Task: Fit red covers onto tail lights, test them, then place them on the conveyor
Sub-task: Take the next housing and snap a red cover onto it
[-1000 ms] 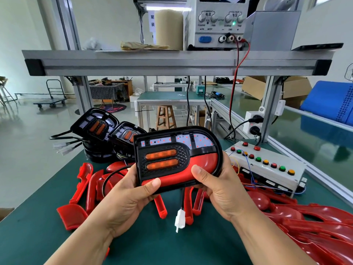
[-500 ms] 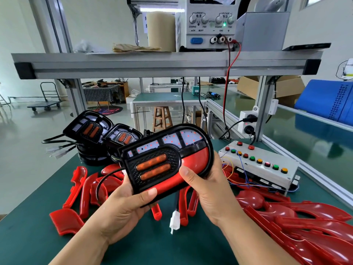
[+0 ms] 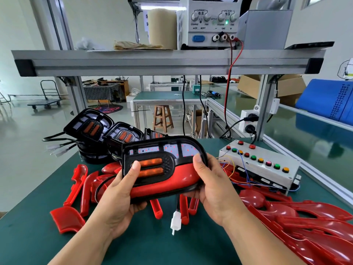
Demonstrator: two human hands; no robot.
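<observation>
The left hand (image 3: pixel 118 199) is gripping the left end of the tail light (image 3: pixel 152 150), with the thumb lying across the amber lenses and the fingers curled underneath. The right hand (image 3: pixel 212 190) is gripping the right end, with the thumb pressing on the front face and the fingers wrapped behind. The unit is being held above the table (image 3: pixel 133 243), with its front face toward the camera. A red cover (image 3: pixel 172 181) is sitting in its lower section. A white connector (image 3: pixel 175 220) is hanging from its lead between the wrists.

Loose red covers (image 3: pixel 78 188) are lying on the green mat at the left, and a larger pile (image 3: pixel 305 222) is lying at the right. A stack of black tail lights (image 3: pixel 91 129) is sitting at the far left edge. A white button box (image 3: pixel 259 165) is sitting at the far right, with thin wires trailing from it.

An aluminium shelf (image 3: pixel 168 62) is spanning the table overhead. It is carrying a power supply (image 3: pixel 212 22), whose green indicator is glowing, and a tan roll (image 3: pixel 162 27). A green conveyor (image 3: pixel 305 134) is running along the right side. In the room beyond, a wooden stool (image 3: pixel 163 119) and a platform cart (image 3: pixel 45 101) are standing on a glossy floor.
</observation>
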